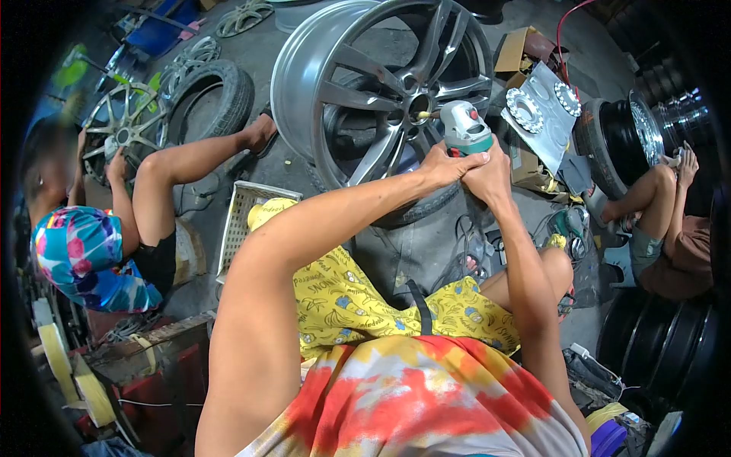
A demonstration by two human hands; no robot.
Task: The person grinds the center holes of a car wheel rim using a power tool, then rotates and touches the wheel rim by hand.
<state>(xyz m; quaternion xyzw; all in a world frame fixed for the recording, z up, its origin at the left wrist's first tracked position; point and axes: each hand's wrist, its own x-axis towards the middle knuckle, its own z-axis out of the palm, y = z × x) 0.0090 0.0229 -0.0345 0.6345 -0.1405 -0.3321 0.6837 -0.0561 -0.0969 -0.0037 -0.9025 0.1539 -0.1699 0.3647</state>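
Observation:
A large grey alloy wheel rim [346, 103] stands tilted in front of me, its spokes facing my side. My left hand [445, 167] and my right hand [489, 174] are both wrapped round an angle grinder [466, 128] with a grey head, a green band and a red button. From its head a small yellowish bit points left towards the rim's hub [420, 105]; whether the bit touches metal, I cannot tell. The grinder's lower body is hidden in my hands.
On the left a co-worker [84, 244] sits holding a tool at a spoked rim [126, 126], near a tyre [209, 103]. Another person [670, 236] sits at the right beside a tyre [601, 145]. A white plastic basket [232, 225] and a cardboard box [525, 167] flank my rim.

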